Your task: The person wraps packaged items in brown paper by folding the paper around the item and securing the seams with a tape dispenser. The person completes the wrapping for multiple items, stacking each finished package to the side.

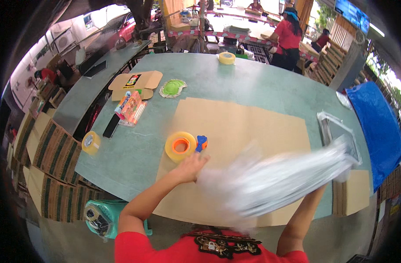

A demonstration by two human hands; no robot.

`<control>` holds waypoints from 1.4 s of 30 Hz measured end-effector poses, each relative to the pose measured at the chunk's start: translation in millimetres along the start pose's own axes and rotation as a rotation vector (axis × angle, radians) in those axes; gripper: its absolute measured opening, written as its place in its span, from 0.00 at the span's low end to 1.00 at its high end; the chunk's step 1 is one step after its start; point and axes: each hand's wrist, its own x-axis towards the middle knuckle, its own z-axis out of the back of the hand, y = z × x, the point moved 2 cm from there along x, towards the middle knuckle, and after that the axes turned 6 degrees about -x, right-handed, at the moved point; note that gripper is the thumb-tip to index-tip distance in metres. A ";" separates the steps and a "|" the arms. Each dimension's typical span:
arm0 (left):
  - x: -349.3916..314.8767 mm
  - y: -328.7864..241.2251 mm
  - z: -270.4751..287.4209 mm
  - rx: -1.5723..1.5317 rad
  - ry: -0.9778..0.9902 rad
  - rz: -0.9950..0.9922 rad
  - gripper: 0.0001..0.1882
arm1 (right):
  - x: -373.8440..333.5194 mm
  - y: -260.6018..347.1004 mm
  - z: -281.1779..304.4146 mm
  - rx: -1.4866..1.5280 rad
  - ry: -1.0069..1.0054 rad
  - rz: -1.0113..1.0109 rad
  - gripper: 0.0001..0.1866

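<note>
Curling the fingers of the left grip partway at the left end of a blurred bundle of whitish translucent plastic, with no telling, through the blur, between a firm hold and a mere touch. Hiding the right grip behind the bundle's right end, hence giving no way of telling its opening or hold, though probably bearing weight there, judging by the forearm reaching beneath. Stretching the bundle slantwise over a large flat brown cardboard sheet, presumably for stopping anything so limp from folding on itself. Spreading the sheet across the grey-green tabletop, likely as a clean bed. Parking just beyond the left grip a thick yellowish tape roll with an orange core and, beside it, a small blue-and-orange plastic tool, perhaps for easy reach, yet obstructing the sheet's left part. Crowding the right side with a silvery rectangular plastic-wrapped item, partly behind the bundle, plus a stack of brown cardboard pieces and a draped blue tarp. Grouping farther left, clear of the sheet, a black phone, an orange-red printed carton, an opened brown cardboard box and a green frilly-edged pouch.
</note>
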 end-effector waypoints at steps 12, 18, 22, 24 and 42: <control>-117.7 139.1 -1.9 0.159 -0.556 0.467 0.31 | -35.8 23.4 -82.3 -0.237 -0.084 0.034 0.40; -41.1 20.4 37.5 -0.529 -0.674 0.066 0.37 | -62.1 3.8 -56.0 -0.365 -0.046 0.017 0.43; -6.7 -81.3 25.1 -1.040 -0.948 -0.007 0.32 | -97.6 10.4 -89.1 -0.138 -0.006 0.041 0.46; 3.9 -127.3 48.8 -1.305 -1.296 0.239 0.30 | -102.6 21.4 -90.6 -0.161 -0.029 -0.015 0.48; 21.4 -136.5 136.3 -1.363 -1.104 -0.065 0.17 | -3.9 101.0 -116.8 0.059 0.226 -0.135 0.21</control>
